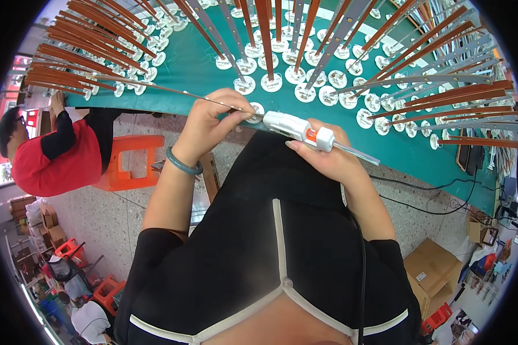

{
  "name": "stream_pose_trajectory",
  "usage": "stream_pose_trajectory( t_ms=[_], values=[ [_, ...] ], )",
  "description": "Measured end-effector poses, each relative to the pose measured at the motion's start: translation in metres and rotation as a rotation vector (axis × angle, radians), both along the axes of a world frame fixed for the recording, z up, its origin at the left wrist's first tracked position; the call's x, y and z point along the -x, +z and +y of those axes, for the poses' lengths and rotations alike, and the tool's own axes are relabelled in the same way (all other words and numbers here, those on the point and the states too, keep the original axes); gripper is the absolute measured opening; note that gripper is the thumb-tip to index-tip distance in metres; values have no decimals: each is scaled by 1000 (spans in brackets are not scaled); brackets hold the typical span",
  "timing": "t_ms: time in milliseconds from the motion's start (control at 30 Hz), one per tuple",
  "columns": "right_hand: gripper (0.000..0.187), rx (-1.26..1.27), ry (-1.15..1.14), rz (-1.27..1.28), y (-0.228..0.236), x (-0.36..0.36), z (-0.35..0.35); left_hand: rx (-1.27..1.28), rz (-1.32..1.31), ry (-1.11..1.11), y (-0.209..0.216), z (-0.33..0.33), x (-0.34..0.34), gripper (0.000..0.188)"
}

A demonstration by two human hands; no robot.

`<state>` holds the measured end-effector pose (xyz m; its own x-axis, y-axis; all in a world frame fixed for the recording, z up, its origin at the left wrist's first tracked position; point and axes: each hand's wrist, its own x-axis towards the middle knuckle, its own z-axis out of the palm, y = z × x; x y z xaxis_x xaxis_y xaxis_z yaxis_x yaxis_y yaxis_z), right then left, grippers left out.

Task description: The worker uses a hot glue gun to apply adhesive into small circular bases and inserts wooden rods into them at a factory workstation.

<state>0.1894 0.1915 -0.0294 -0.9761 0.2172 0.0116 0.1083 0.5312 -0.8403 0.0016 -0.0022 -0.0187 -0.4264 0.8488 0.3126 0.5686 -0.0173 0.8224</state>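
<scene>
My left hand [216,123], with a bracelet at the wrist, pinches a long thin strip [213,102] near its end, thumb and forefinger closed on it. The strip runs off to the far left. Beside my fingertips, partly hidden, lies a round white base [255,111] at the table's near edge. My right hand [335,160] is wrapped round a white glue gun [288,125] with an orange part, and a clear glue stick [360,154] sticks out of its rear. The gun's nozzle points left, close to my left fingertips; whether it touches the strip or base I cannot tell.
Many brown and grey strips [263,40] stand on round white bases [271,82] across the green table [181,66]. Black cables [423,187] hang at the right. A person in red [63,152] sits at left by an orange stool [135,164]. A cardboard box [434,270] stands lower right.
</scene>
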Motion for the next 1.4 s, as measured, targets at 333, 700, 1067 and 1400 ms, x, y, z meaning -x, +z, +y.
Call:
stream_pose_trajectory(
  t_ms=[333, 700, 1067, 1400],
  values=[
    [23, 199, 91, -12, -2, -2, 12, -7, -10, 50, 4, -7, -1, 13],
    [40, 1010, 80, 315, -44, -26, 35, -160, 192, 747, 11, -22, 109, 19],
    [44, 970, -6, 321, -44, -24, 34, 83, 118, 500, -3, 83, 163, 21],
    [42, 981, -18, 343, -39, -20, 30, 15, 31, 437, -21, 91, 172, 26]
  ],
)
